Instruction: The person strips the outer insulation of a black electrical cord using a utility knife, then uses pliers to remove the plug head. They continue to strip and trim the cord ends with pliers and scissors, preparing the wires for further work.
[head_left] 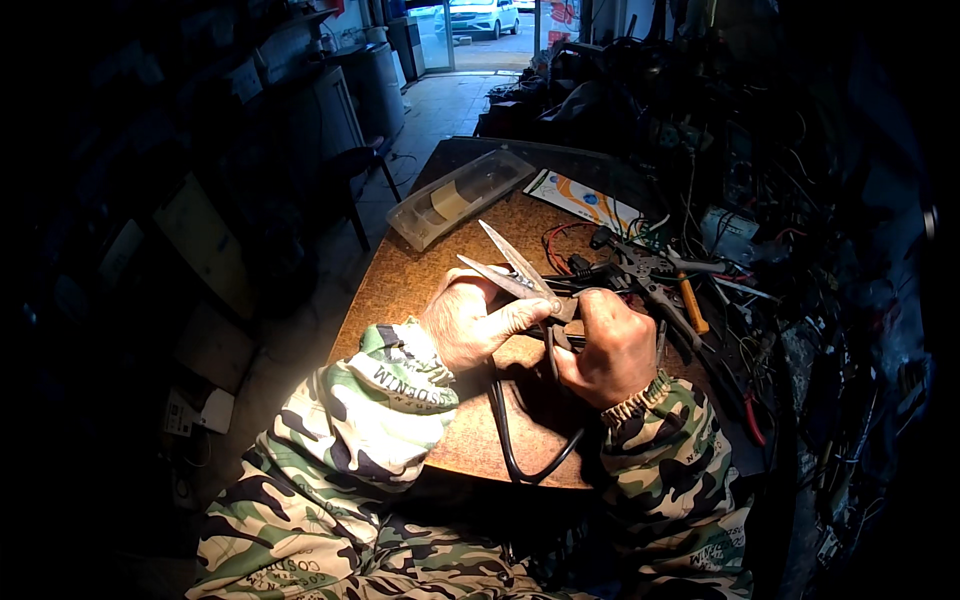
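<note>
A pair of scissors (508,266) is held over the table, its blades spread and pointing to the far left. My right hand (612,345) is closed around the handles, which are partly hidden by the fingers. My left hand (466,322) is closed at the scissors, with its thumb against them near the pivot; its other fingers lie mostly behind. A small dark piece shows between the blades, too small to name. Below both hands hangs a loop of black cable (508,450), its upper end hidden behind them.
A clear plastic box (460,198) lies at the table's far left, beside a white and orange package (585,203). To the right are pliers (645,264), a yellow-handled tool (692,302), red-handled pliers (752,418) and tangled wires. A dark stool (355,165) stands beyond the table.
</note>
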